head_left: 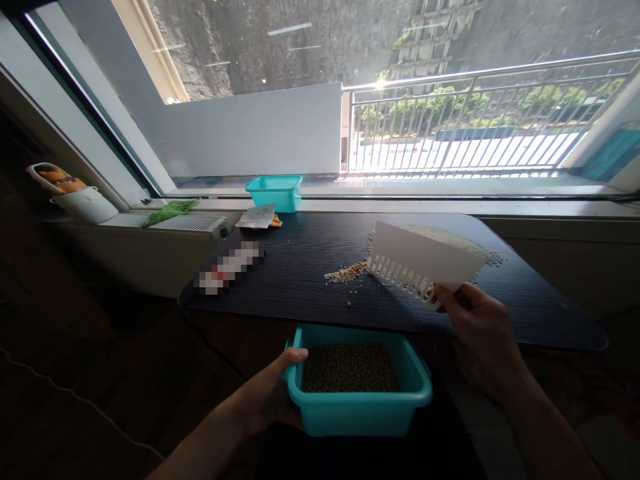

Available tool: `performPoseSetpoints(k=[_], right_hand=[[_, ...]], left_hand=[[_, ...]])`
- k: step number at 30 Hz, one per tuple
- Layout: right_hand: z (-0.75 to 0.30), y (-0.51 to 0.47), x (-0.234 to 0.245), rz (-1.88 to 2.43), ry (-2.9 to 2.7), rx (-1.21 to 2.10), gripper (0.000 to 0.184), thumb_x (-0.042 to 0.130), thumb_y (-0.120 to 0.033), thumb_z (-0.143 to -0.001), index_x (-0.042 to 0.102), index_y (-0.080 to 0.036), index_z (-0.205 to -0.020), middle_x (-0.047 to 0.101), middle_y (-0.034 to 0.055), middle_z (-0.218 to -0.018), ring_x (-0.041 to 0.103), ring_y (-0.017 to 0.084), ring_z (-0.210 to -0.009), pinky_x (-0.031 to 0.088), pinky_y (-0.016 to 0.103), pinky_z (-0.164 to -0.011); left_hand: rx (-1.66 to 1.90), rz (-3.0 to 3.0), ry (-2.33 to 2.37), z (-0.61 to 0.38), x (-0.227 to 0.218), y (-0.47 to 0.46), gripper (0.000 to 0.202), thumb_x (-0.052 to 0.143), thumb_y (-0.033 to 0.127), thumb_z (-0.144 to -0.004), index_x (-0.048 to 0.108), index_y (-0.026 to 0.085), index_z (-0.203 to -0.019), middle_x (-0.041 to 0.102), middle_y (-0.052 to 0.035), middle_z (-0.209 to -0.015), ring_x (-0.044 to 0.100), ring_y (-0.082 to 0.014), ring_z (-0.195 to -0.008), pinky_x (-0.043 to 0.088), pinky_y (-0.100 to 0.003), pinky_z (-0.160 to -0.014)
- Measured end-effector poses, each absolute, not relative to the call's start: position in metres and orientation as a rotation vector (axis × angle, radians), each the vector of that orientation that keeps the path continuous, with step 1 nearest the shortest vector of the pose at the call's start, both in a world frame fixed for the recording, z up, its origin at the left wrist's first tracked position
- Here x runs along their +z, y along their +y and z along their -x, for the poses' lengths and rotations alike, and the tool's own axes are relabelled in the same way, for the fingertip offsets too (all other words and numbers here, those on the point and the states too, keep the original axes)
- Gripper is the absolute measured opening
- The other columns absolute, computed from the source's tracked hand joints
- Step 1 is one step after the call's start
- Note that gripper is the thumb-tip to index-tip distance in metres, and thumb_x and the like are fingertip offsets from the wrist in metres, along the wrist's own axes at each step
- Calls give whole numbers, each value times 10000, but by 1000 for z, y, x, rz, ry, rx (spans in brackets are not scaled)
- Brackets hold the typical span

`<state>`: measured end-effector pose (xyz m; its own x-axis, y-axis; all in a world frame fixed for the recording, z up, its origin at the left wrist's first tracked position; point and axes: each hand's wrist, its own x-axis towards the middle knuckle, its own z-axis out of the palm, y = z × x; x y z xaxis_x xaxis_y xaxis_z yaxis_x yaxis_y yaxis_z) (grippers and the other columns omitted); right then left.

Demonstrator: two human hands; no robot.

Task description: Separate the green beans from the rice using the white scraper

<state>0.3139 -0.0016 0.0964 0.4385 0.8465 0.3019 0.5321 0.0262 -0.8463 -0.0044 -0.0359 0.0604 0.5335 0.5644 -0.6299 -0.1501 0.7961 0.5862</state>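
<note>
One white card, over table, right half; long axis slanting far-left to near-right, slotted side facing near edge; right hand gripping. One teal tub, left hand clasping its side.

The scene is lit by daylight from the window; the railing is whitened by glare, and the glass is streaked with reflections. The left hand and right hand are dimmed by backlight. The floor is sunk in shadow. One patch is pixelated; outer edges are stretched.
</note>
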Motion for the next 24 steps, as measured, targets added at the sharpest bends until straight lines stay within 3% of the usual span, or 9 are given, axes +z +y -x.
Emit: performPoseSetpoints(k=[19,24], right_hand=[[-287,-6,96,1467,-1327,621,187,660,-403,-710,687,-218,-712,699,8,-664,644,176,-615,521,264,-594],[-275,-10,93,1432,-1460,689,214,654,-431,-709,698,-222,-693,704,6,-660,652,184,-628,532,253,-585]], left_hand=[[437,-534,938,10,64,-36,660,573,547,-719,517,122,-1220,656,-149,-1050,592,-335,-1013,485,-504,-800],[451,-516,969,13,66,-36,654,584,550,-707,528,129,-1205,669,-143,-1022,604,-329,-991,507,-466,-757]])
